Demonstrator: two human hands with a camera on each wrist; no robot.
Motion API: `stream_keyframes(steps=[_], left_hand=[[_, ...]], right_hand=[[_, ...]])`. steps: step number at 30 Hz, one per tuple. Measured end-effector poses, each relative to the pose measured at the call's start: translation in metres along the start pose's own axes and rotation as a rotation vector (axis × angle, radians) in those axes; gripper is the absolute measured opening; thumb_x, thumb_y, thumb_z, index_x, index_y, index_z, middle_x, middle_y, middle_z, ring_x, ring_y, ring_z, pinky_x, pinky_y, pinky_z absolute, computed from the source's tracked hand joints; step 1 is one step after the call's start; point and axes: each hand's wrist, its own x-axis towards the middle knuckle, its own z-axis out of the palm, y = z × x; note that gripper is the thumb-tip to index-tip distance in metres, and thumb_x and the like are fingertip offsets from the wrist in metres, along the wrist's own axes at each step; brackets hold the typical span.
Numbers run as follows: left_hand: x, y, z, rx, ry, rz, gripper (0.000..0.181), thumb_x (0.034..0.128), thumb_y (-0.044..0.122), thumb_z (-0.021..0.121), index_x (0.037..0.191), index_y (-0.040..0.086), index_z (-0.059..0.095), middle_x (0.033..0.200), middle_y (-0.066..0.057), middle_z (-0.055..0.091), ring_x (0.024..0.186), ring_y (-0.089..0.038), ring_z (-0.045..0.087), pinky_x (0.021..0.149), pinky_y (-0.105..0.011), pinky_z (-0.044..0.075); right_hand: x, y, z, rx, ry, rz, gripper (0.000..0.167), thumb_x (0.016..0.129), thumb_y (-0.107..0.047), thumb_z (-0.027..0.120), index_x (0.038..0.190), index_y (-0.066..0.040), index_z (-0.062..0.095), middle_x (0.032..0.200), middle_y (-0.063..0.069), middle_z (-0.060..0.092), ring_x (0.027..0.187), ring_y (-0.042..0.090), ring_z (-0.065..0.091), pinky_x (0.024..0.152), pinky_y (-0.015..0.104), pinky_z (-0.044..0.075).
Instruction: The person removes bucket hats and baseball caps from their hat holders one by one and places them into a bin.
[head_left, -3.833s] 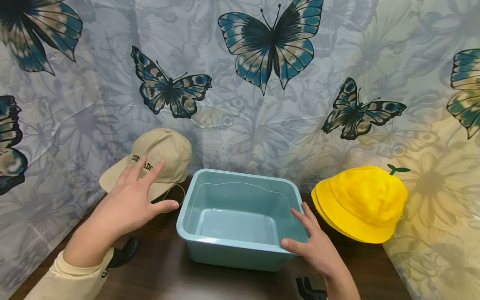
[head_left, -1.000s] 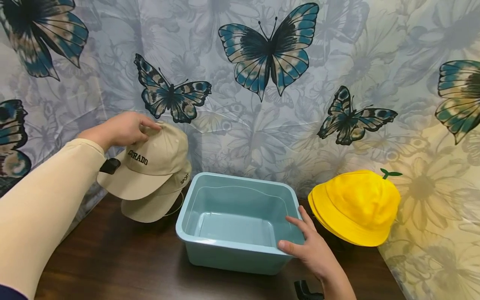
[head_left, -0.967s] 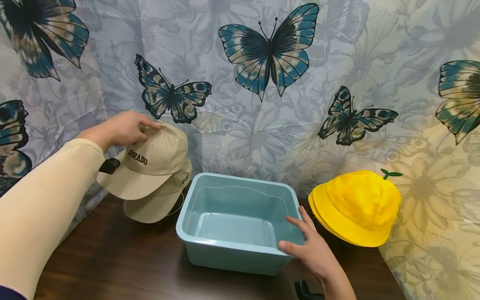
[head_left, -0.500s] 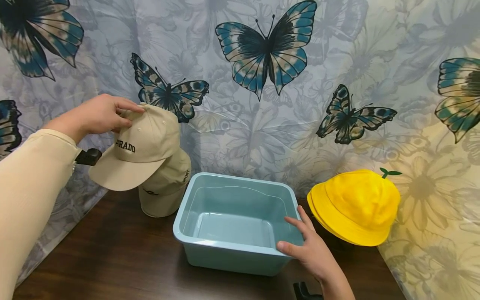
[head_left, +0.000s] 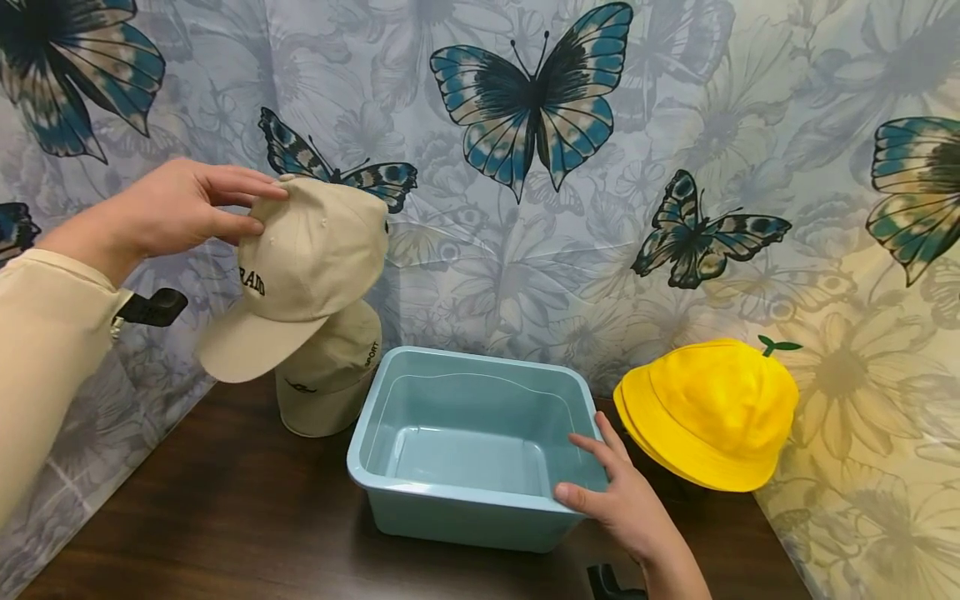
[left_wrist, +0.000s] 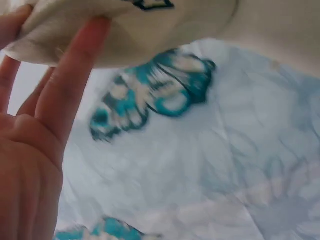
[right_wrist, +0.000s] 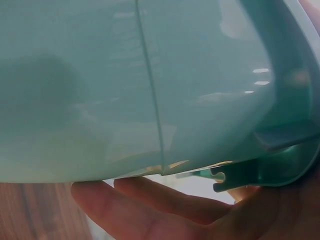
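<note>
In the head view my left hand pinches a beige baseball cap near the top of its crown, thumb on the near side. The cap hangs tilted in the air, its brim pointing down and left and its dark lettering partly turned away. A second beige cap, with "SPORT" on its side, stands behind and below, partly covered. My right hand holds the right front corner of a light blue plastic bin; in the right wrist view its fingers touch the outer wall. Nothing lies in the bin.
A yellow bucket hat with a green sprout on top sits right of the bin. All stand on a dark brown table, against a butterfly-print cloth that closes off the back and both sides.
My left hand has come over to the beige cap, taken it by the crown and lifted it off the second cap, uncovering that one. My right hand keeps its place on the bin.
</note>
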Motion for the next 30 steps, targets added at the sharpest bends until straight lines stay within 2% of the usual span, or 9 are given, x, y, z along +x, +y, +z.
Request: stream_keyframes(steps=[4,6,8,12,17,22,25,30], left_hand=[[0.000,0.029,0.011,0.014,-0.008,0.137,0.048,0.0896,0.017,0.076,0.136,0.020,0.065,0.150,-0.005,0.047,0.119,-0.010,0.055,0.080,-0.013,0.046],[0.001,0.044,0.017,0.021,-0.017,0.213,0.046,0.0886,0.013,0.076,0.133,0.017,0.067,0.147,-0.006,0.050,0.129,-0.019,0.049,0.085,-0.013,0.044],[0.004,0.057,0.025,0.038,-0.027,0.285,0.044,0.0874,0.010,0.077,0.131,0.016,0.069,0.144,-0.006,0.054,0.133,-0.026,0.046,0.088,-0.013,0.041],[0.009,0.081,0.043,0.023,-0.075,0.399,0.042,0.0865,0.003,0.076,0.127,0.015,0.071,0.139,-0.006,0.058,0.131,-0.025,0.048,0.093,-0.019,0.043],[0.015,0.105,0.072,-0.007,-0.165,0.522,0.042,0.0864,-0.005,0.072,0.124,0.013,0.073,0.136,-0.004,0.059,0.130,-0.021,0.049,0.090,-0.033,0.051],[0.018,0.122,0.101,-0.062,-0.243,0.617,0.044,0.0864,-0.010,0.069,0.124,0.013,0.073,0.136,0.000,0.060,0.128,-0.017,0.051,0.082,-0.030,0.055],[0.020,0.131,0.114,-0.081,-0.280,0.658,0.043,0.0879,-0.010,0.066,0.125,0.012,0.072,0.136,0.000,0.059,0.128,-0.016,0.050,0.082,-0.029,0.055],[0.023,0.139,0.132,-0.092,-0.319,0.691,0.044,0.0887,-0.011,0.065,0.125,0.012,0.072,0.136,0.001,0.059,0.129,-0.015,0.049,0.082,-0.030,0.055]], right_hand=[[-0.001,0.000,-0.001,-0.010,-0.002,0.005,0.074,0.086,-0.039,0.077,0.146,-0.007,0.049,0.166,0.002,-0.006,0.146,0.046,0.005,0.101,0.063,0.037],[-0.002,0.000,-0.002,-0.013,-0.002,0.010,0.074,0.086,-0.039,0.077,0.147,-0.007,0.048,0.166,0.002,-0.006,0.147,0.045,0.005,0.102,0.064,0.036],[-0.002,0.001,-0.003,-0.011,-0.002,0.014,0.074,0.086,-0.039,0.077,0.146,-0.008,0.049,0.166,0.003,-0.006,0.146,0.046,0.005,0.101,0.065,0.036],[-0.001,0.002,-0.004,0.001,-0.004,0.016,0.073,0.086,-0.039,0.077,0.146,-0.008,0.049,0.166,0.003,-0.006,0.146,0.046,0.005,0.101,0.063,0.038],[-0.001,0.004,-0.005,0.001,-0.007,0.018,0.073,0.086,-0.038,0.077,0.147,-0.008,0.048,0.166,0.003,-0.007,0.146,0.046,0.004,0.101,0.063,0.037],[0.000,0.004,-0.004,0.007,-0.012,0.009,0.076,0.086,-0.038,0.077,0.149,-0.010,0.045,0.166,0.003,-0.007,0.147,0.044,0.004,0.103,0.068,0.030],[-0.001,0.004,-0.003,0.002,-0.010,-0.001,0.077,0.086,-0.038,0.077,0.150,-0.011,0.044,0.166,0.002,-0.006,0.147,0.044,0.004,0.104,0.070,0.026],[0.000,0.003,-0.001,-0.006,-0.004,-0.015,0.078,0.086,-0.038,0.077,0.150,-0.011,0.043,0.166,0.003,-0.005,0.147,0.044,0.006,0.105,0.071,0.022]])
